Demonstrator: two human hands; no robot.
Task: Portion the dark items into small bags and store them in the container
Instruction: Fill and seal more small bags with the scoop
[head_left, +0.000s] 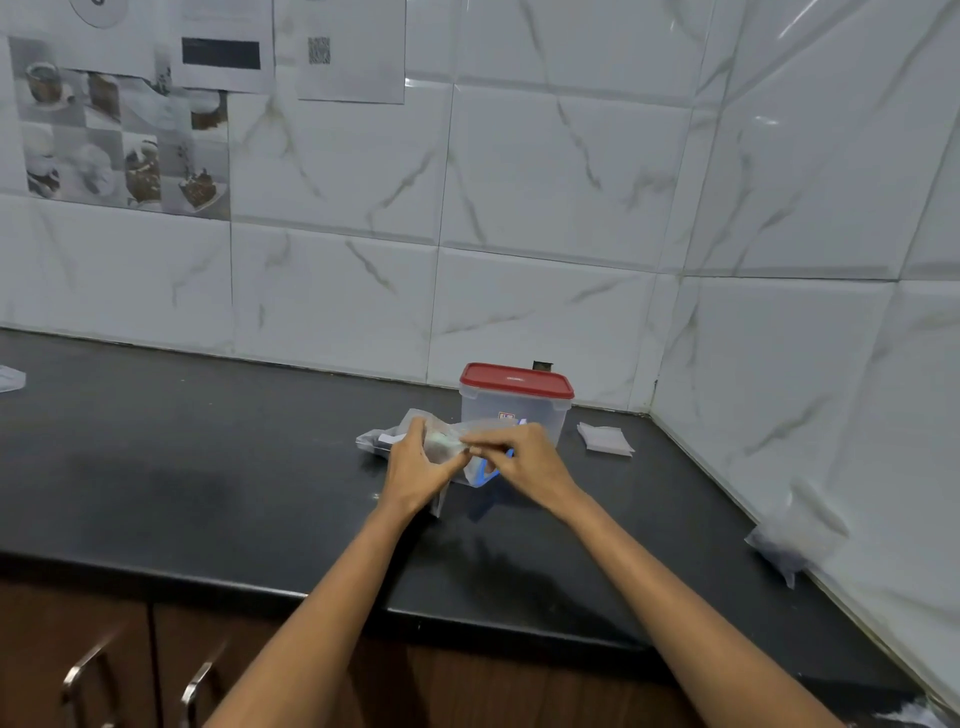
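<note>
Left hand (415, 462) and right hand (519, 457) pinching (fingertips meeting), arms outstretched

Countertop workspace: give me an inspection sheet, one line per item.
Surface: black countertop, smudged sheen, over wooden cabinet doors.
Job's things: clear container near the corner, red lid on; plastic bag held in front of it; dark items not discernible.
Clutter: stack of small bags right of the container; crumpled plastic bag against the right wall.
Grippers: left hand and right hand both pinch the bag.
Cables: nothing seen.
Surroundings: marbled white tiles; paper sheets taped on the wall.
</note>
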